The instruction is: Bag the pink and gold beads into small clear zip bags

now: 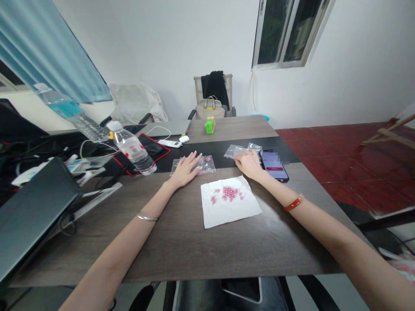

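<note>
My left hand point(186, 170) lies flat with its fingers spread on a clear plastic bag point(210, 164) that has a few pink beads in it. On the dark strip of the table, the curled fingers of my right hand point(249, 163) grip another clear plastic bag point(232, 151). A phone point(275, 168) with a lit screen lies right beside that hand. Between my forearms a white paper napkin point(230, 216) is spread out, and a cluster of pink beads point(230, 192) rests on it, with a few lying apart.
Two water bottles point(134, 149) and a dark laptop point(35, 211) stand on the left among cables. Farther back are a small green box point(210, 125), a white remote point(170, 143) and a closed grey laptop point(175, 127). A chair point(228, 82) with a bag stands behind the table point(181, 242).
</note>
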The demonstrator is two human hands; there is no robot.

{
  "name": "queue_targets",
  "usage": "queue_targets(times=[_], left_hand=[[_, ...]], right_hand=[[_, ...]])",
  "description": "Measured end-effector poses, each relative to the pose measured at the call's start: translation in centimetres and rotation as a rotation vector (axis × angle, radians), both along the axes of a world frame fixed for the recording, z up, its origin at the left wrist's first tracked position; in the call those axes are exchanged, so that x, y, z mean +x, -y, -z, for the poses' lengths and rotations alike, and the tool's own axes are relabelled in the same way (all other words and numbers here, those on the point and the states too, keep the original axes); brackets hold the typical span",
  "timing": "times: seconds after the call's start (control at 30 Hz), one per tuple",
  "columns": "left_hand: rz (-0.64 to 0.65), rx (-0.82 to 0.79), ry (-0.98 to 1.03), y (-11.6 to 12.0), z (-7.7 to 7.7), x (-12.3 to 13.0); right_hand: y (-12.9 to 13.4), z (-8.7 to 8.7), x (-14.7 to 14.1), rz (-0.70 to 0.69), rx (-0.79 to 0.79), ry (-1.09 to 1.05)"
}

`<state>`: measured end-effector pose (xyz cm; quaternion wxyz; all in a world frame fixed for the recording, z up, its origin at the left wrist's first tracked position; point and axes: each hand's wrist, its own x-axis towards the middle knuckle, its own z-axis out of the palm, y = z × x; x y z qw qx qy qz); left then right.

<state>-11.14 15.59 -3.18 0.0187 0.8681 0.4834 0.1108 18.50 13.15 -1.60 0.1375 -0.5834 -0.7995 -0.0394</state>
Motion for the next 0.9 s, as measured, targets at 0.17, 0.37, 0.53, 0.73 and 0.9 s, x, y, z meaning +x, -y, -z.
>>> queue_targets(times=[0.17, 0.37, 0.53, 0.73, 0.9], left_hand=[[-0.033, 0.233, 0.167, 1.7, -1.0, 1.5], [-0.008, 0.465, 0.261, 6.4, -2.2, 4.5], [0.139, 0.585, 0.284, 10.8, -3.3, 6.0], [0.189, 0.446, 0.336, 13.2, -3.1, 6.0], [0.192, 0.321, 0.507, 13.8, -2.3, 6.2]], right_hand=[[0.0, -1.6, 0.3, 0.180, 0.248, -0.350], [1.7, -4.0, -1.5, 0.082, 0.198, -1.150], [7.1, -4.5, -4.7, -0.175, -0.213, -1.305], [11.4, -3.5, -6.5, -0.170, -0.306, -1.440], [12.0, -2.4, -7.1, -0.223, -0.288, -1.460]])
